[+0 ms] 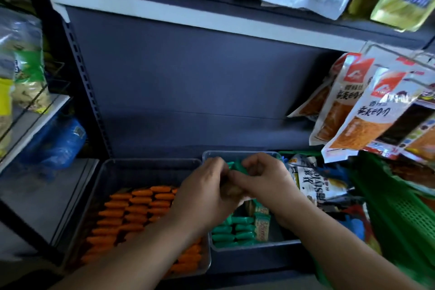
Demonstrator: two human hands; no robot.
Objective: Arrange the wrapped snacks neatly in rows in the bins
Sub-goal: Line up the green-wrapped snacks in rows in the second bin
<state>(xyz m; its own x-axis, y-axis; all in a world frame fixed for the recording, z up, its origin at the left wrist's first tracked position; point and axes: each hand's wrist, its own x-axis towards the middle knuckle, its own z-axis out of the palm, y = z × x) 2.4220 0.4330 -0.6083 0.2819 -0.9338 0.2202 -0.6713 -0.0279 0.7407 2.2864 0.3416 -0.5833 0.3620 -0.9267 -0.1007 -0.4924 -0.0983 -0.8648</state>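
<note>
Pinching a small bunch of green foil-wrapped snacks [235,166] between the curled fingers of the left hand [207,186] and the right hand [266,179], thumbs and fingertips closed on the wrappers, just above the far half of the smaller clear plastic bin [259,246] on the right. Cannot tell the number of pieces in the pinch, hidden behind the knuckles. Judged to be squaring the bunch before laying it down as a fresh row.

To do it well:

Line the wrappers up in the air first, all pointing the same way as the rows of green packets [233,230] already lying in the near left part of that bin.

Lower the bunch just beyond the farthest finished row, touching it but not overlapping.

Keep the pinch light and even; probably slippery film, apt to fan out if squeezed at one end only.

Let go on the far side last, then pat flat with straight fingers to level the row.

Mind the pale rectangular cracker packs [261,222] just right of the green rows, seemingly on edge and leaning. Likely to tip into the new row if nudged by the right wrist, so best stood straight along the right wall.

Copy the larger clear plastic bin [150,161] on the left, packed with orange wrapped snacks [131,207] in tight parallel rows.

Probably a good deal left to place in the right bin.
</note>
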